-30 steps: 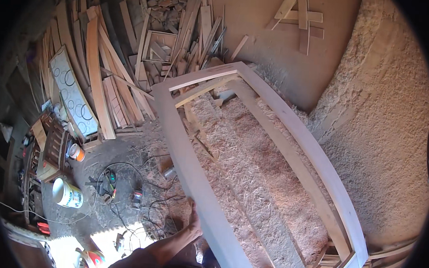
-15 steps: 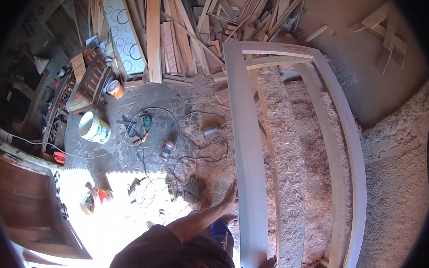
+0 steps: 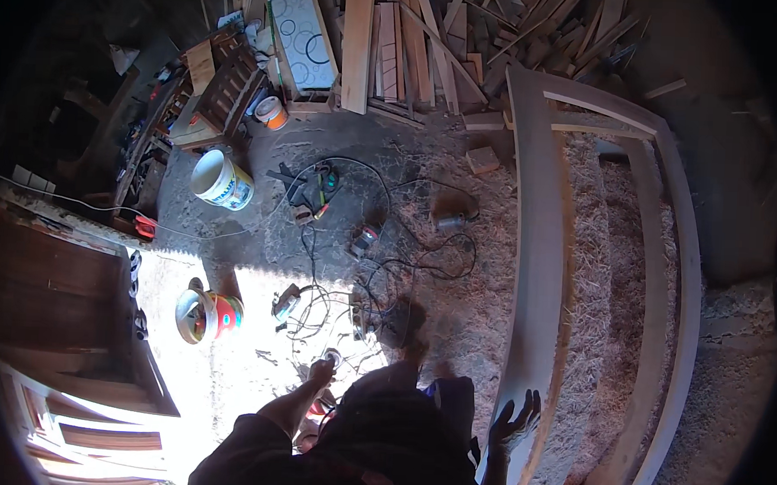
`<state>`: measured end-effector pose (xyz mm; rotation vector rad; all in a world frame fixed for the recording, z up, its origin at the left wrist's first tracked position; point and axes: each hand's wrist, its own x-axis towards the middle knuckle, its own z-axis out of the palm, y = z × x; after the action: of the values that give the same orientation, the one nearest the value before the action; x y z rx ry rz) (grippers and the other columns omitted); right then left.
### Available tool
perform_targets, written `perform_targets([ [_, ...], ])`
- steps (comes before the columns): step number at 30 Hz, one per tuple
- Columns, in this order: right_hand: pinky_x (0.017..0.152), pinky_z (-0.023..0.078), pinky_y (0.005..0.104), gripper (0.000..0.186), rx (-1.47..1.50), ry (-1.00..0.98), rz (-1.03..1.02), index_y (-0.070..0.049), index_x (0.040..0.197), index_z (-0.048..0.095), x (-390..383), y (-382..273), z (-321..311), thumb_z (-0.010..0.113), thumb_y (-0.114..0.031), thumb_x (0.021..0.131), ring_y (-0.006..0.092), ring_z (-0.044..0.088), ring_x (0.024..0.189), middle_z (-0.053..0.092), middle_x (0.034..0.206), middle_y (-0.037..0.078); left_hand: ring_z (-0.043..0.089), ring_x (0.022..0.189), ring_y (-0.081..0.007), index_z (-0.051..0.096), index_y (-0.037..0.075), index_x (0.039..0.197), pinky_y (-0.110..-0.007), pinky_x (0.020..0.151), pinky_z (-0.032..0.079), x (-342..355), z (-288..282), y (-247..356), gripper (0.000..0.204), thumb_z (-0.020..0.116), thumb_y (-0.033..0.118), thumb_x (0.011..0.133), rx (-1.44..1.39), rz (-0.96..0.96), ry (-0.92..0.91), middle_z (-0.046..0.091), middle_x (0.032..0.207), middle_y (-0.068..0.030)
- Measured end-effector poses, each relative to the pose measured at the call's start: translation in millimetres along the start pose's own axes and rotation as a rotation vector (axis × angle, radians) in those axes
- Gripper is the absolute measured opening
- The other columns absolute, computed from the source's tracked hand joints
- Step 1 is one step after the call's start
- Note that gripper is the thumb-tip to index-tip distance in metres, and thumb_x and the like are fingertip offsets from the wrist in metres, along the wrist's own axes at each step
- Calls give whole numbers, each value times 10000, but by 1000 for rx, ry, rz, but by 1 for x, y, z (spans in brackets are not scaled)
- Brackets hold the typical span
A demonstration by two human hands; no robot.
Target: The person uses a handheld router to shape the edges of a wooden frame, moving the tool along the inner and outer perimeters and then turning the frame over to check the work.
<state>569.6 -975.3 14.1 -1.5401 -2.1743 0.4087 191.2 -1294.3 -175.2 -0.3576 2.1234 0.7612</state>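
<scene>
My left hand (image 3: pixel 320 374) is low over the sunlit floor, beside a small round grey object (image 3: pixel 333 358). Glare and small size hide how its fingers lie and whether it touches that object. Something red (image 3: pixel 318 407) shows partly behind my left forearm. To the right, my right hand (image 3: pixel 517 419) has its fingers spread, over the broad near board of a long pale wooden frame (image 3: pixel 536 275). Whether the palm rests on the wood I cannot tell. The frame has a curved far side and stretches away from me, with wood shavings seen through it.
Power tools (image 3: pixel 365 240) and tangled black cords (image 3: pixel 405 265) lie on the floor ahead. A white bucket (image 3: pixel 222 181), a red bucket (image 3: pixel 210 315) and an orange-white tub (image 3: pixel 271 112) stand left. Boards (image 3: pixel 356 50) lean at the back. A brown wooden panel (image 3: pixel 57 289) is far left.
My view has swung left, so the frame appears further right. My left hand has left the frame's near side and moved left over the floor. My right hand now shows spread fingers.
</scene>
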Motion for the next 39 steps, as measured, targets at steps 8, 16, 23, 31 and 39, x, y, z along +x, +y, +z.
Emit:
perform_targets([
  [8,920,568,459,196,544,-268,-48,8,1159,693,77,-78,53,642,-88,995,396,701,1054,717,1138,214,642,570,-171,626,116,1043,-310,449,469,3,1,56,327,624,441,1012,-236,-168,-83,689,808,-56],
  [16,963,569,426,299,531,-717,206,7,1218,702,176,-117,110,635,-212,1025,333,709,1147,731,1198,205,702,884,-273,647,70,1160,-398,749,568,-15,37,161,232,646,198,966,379,726,-380,706,999,-115],
  [23,974,558,437,351,485,-864,62,-14,1248,688,219,-113,162,622,-286,1036,372,699,1152,723,1211,218,724,937,-232,669,35,1150,-359,801,551,-134,-23,152,219,606,202,1023,241,-41,-46,738,990,-131],
  [31,906,566,407,328,621,-986,210,-68,1282,657,220,-73,157,623,-279,1034,303,719,1067,728,1172,167,702,986,-202,651,43,1199,-352,849,537,-175,-32,208,259,619,231,1024,56,58,-94,728,1047,-118],
  [39,975,535,402,415,559,-983,336,-108,1432,574,139,5,115,602,-269,1050,297,651,1148,632,1316,169,679,1036,-171,632,51,1248,-345,897,524,-187,-70,240,307,632,261,1024,16,198,-194,717,1105,-105],
])
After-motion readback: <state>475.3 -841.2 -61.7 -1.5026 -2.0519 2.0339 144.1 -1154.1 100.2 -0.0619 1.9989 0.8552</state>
